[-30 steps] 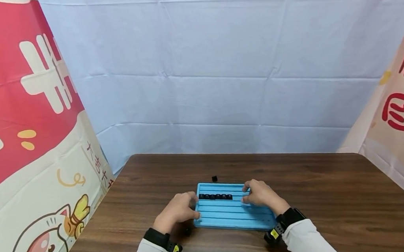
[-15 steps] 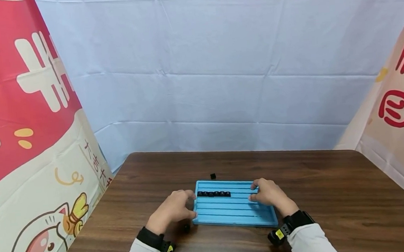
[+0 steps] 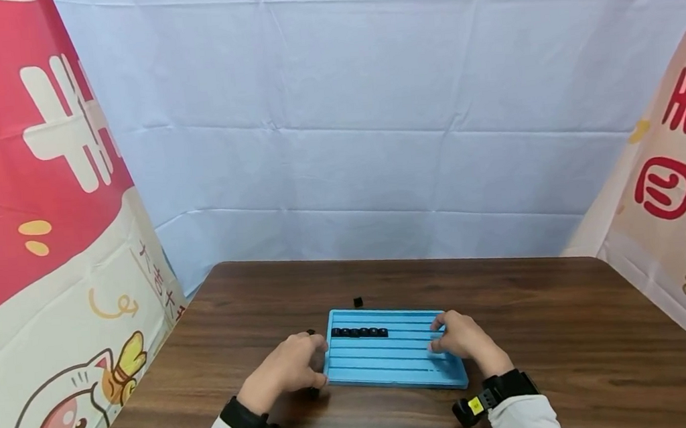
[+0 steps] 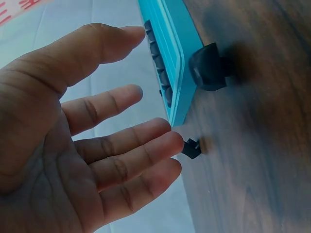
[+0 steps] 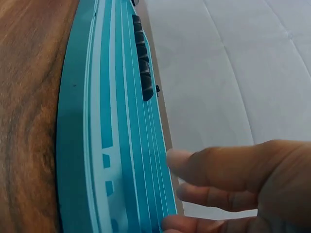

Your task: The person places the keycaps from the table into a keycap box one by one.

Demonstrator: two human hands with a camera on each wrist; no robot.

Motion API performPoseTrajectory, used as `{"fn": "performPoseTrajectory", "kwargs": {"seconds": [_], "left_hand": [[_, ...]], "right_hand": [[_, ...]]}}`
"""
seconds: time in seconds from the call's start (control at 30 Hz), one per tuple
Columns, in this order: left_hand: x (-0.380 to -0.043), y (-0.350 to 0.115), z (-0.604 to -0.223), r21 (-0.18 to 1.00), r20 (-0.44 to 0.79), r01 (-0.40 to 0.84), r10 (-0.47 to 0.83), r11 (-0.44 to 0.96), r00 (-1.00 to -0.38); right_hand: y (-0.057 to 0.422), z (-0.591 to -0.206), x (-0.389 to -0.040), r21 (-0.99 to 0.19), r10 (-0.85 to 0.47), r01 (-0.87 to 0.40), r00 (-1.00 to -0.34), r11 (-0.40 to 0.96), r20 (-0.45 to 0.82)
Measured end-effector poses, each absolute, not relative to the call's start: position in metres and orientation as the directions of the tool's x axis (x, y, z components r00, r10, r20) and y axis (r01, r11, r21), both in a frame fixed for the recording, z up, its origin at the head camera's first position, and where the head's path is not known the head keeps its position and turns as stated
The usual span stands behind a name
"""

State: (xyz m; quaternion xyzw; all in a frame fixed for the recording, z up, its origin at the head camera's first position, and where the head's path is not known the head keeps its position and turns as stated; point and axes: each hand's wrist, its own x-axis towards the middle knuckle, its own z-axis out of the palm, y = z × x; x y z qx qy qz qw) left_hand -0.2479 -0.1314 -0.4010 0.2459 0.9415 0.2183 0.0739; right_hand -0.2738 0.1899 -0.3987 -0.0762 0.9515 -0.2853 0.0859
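Note:
A light-blue ridged tray point(image 3: 385, 362) lies on the table between my hands. Several black keycaps point(image 3: 358, 332) sit in a row along one of its upper grooves, from the left end. My left hand point(image 3: 285, 366) is at the tray's left edge, thumb and fingers spread with nothing between them. In the left wrist view one keycap point(image 4: 209, 68) stands right beside the tray's wall and a smaller-looking keycap point(image 4: 192, 148) lies past the fingertips. Over the tray's right part hovers my right hand point(image 3: 464, 335), its fingers loosely bent and holding nothing.
Just behind the tray, a single black keycap point(image 3: 358, 302) lies on the dark wooden table point(image 3: 527, 320). A pale blue cloth point(image 3: 372, 117) hangs behind the table, with printed cloths point(image 3: 57, 277) at the sides.
My left hand has drawn slightly left from the tray, and a keycap beyond its fingers now shows. My right hand has shifted right over the tray. The row looks the same.

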Motion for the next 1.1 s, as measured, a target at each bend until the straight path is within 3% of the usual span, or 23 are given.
{"fn": "performPoseTrajectory", "kwargs": {"seconds": [0.6,0.93,1.1], "left_hand": [[-0.236,-0.137,-0.402,0.404,-0.009,0.469,0.516,0.786,-0.857],[-0.235,-0.140,-0.399,0.420,-0.025,0.465,0.522,0.779,-0.853],[-0.234,-0.139,-0.401,0.408,-0.037,0.470,0.528,0.783,-0.849]], "right_hand": [[0.193,-0.397,-0.262,-0.568,-0.138,-0.043,-0.983,0.822,-0.124],[0.198,-0.396,-0.259,-0.541,-0.128,-0.001,-0.972,0.841,-0.197],[0.202,-0.400,-0.258,-0.541,-0.114,-0.011,-0.981,0.841,-0.157]]}}
